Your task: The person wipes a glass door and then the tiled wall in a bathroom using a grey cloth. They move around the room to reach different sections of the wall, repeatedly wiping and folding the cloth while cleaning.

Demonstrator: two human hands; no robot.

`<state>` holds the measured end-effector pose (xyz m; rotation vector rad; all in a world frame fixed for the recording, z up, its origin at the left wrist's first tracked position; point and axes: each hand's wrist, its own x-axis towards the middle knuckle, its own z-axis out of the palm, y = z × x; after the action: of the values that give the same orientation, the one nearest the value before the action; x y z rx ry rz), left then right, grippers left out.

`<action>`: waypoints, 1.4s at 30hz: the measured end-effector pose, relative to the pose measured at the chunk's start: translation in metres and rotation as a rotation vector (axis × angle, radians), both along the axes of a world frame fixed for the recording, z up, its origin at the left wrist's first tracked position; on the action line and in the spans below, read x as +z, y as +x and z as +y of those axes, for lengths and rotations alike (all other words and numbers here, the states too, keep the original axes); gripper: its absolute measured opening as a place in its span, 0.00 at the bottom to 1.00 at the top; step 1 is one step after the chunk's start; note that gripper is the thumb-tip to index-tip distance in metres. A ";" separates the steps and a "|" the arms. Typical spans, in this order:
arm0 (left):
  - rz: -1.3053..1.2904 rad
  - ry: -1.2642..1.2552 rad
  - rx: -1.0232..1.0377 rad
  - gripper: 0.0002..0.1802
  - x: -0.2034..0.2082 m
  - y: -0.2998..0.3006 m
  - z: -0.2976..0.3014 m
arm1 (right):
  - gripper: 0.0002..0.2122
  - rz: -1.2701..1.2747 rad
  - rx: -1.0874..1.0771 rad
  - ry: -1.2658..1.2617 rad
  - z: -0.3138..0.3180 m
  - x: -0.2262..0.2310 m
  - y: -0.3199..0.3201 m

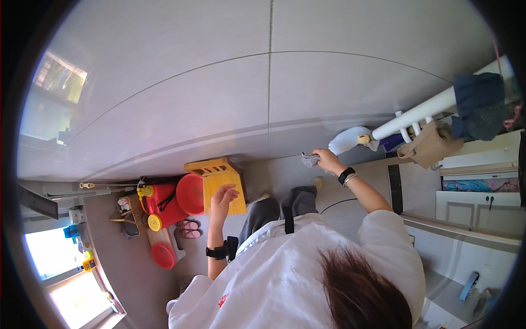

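Right hand (pixel 329 161): fingers clamped on a small, crumpled grey piece of cloth (pixel 310 159), which sticks out to the left of the grip, ahead of the person and toward the far wall. Left hand (pixel 221 200): fingers apart, loosely curved, nothing seen in them; it shows over a yellow wooden chair (pixel 222 180) with a slotted upper part. Contact with the wood: cannot tell.

Wrists: black band (pixel 346 175) and a pale bracelet on the right; broad black strap (pixel 221 251) on the left.

Just right of the right hand: a pale, rounded object (pixel 350 139), kind unclear, by the end of a thick white pipe (pixel 421 114). Farther right, a tan bag (pixel 433 146) and dark blue fabric (pixel 478 93) hang by the pipe; nearer, a white panelled cabinet (pixel 468 210).

Left of the chair: a round red plastic basin (pixel 190 194), then a red tank with yellow caps (pixel 163 207). Nearer, a pair of pink slippers (pixel 189 229) on the grey floor (pixel 112 236), and a smaller red round basin (pixel 163 255). Far left, a bright window (pixel 52 255). Far side: a wall of large, glossy grey tiles (pixel 181 33).
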<state>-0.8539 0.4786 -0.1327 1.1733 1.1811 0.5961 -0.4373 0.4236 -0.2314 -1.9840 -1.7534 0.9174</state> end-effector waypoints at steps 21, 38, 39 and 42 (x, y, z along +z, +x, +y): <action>-0.053 0.100 -0.295 0.14 0.007 0.029 0.022 | 0.17 -0.421 -0.722 1.653 0.022 0.380 0.039; -0.041 0.003 -0.319 0.14 -0.007 0.024 0.049 | 0.14 -0.797 -0.086 1.829 0.086 0.473 0.006; -0.043 -0.020 -0.321 0.14 -0.009 0.025 0.052 | 0.11 -0.769 -0.079 1.847 0.090 0.463 0.007; -0.047 -0.022 -0.342 0.14 -0.011 0.034 0.061 | 0.10 -0.684 -0.079 1.655 0.085 0.424 0.012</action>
<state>-0.8199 0.5399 -0.1437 1.2999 0.9168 0.3482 -0.4251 0.5090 0.1925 -1.0732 -1.6028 -1.1370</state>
